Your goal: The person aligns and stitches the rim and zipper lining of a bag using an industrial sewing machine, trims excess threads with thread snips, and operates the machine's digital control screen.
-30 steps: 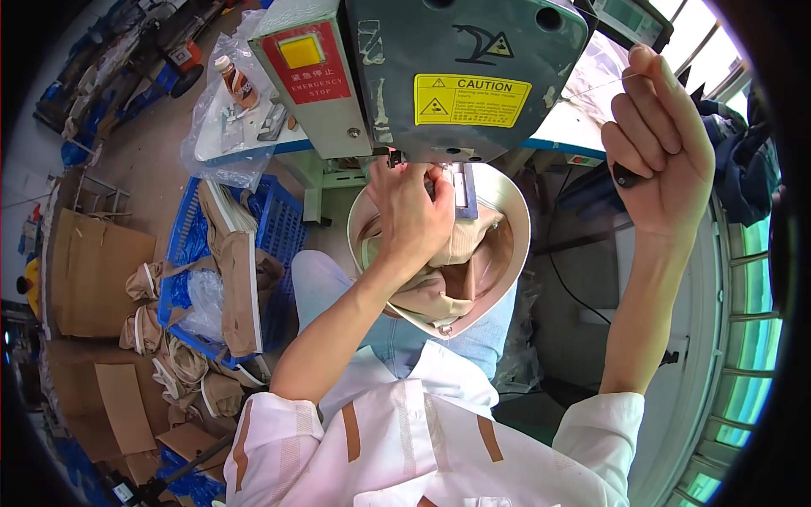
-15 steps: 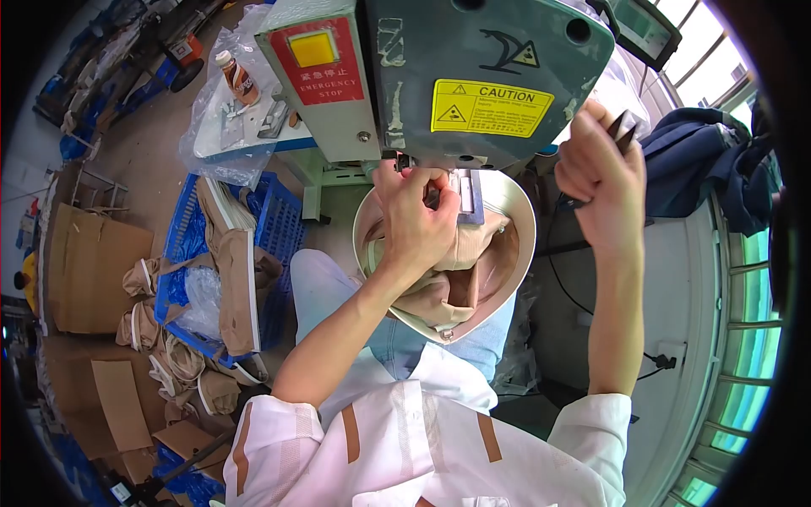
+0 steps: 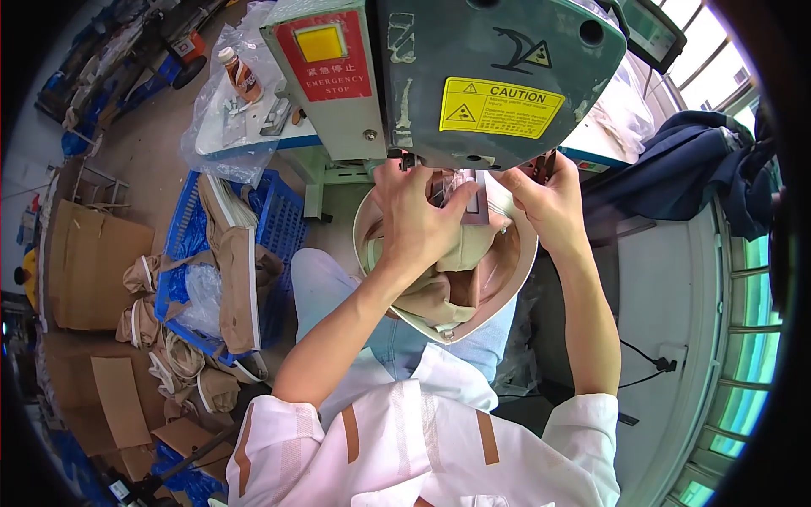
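Note:
Under the head of a grey-green machine [image 3: 498,84], my left hand [image 3: 420,211] is closed at the near side, its fingertips partly hidden; what it pinches is unclear. My right hand [image 3: 545,198] is closed around a small dark tool [image 3: 543,166], just below the machine's right edge. Between the hands lies a metal frame [image 3: 477,203] on beige fabric. The beige fabric piece with a pale rim [image 3: 456,325] hangs in a loop over my lap, below the frame.
A blue basket [image 3: 283,220] with beige fabric pieces stands at left, near cardboard boxes [image 3: 106,262]. A bottle [image 3: 241,76] is on the white table [image 3: 215,135]. Dark blue cloth [image 3: 701,169] hangs at right. An emergency stop button [image 3: 321,44] faces me.
My right hand has moved down and left with the dark tool, from beside the machine to beneath its edge. My left hand has stayed near the metal frame. The view has shifted slightly.

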A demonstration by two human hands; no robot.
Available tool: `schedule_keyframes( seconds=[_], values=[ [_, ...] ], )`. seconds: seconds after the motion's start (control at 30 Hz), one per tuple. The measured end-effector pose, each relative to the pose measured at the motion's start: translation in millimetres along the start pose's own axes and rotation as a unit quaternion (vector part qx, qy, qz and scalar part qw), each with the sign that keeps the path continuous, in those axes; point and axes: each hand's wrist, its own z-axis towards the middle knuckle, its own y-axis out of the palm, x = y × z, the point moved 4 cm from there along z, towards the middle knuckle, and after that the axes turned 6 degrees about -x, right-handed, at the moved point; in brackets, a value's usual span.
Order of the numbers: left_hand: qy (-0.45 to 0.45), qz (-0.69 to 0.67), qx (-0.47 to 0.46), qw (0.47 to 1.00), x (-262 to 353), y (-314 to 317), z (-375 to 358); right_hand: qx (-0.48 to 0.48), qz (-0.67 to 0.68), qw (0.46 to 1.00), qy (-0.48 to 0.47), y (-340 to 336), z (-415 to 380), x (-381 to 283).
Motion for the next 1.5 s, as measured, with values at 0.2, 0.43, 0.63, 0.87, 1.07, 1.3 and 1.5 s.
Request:
schedule_keyframes(
  seconds=[0.2,0.43,0.63,0.87,1.07,1.3,1.5],
  values=[
    [-0.131,-0.151,-0.019,0.98,-13,3,-2,0.006,0.058,0.998,0.016,-5,-1,2],
    [-0.062,-0.131,0.022,0.989,-3,0,-8,0.024,0.153,0.988,-0.006,-8,-12,-18],
    [0.029,-0.085,0.029,0.996,0,-11,-15,0.025,0.129,0.991,-0.034,-3,-13,-25],
    [0.026,-0.149,0.029,0.988,-1,-16,-13,0.066,0.171,0.981,-0.057,-3,-10,-32],
    [-0.04,-0.111,-0.024,0.993,-5,-13,-9,0.059,0.18,0.982,0.016,-3,-2,-22],
    [0.004,-0.034,-0.045,0.998,5,-11,11,0.108,0.165,0.98,-0.008,6,1,-27],
    [-0.105,-0.075,-0.076,0.989,-1,-12,10,0.101,0.211,0.972,-0.007,-2,2,-22]
  ],
)
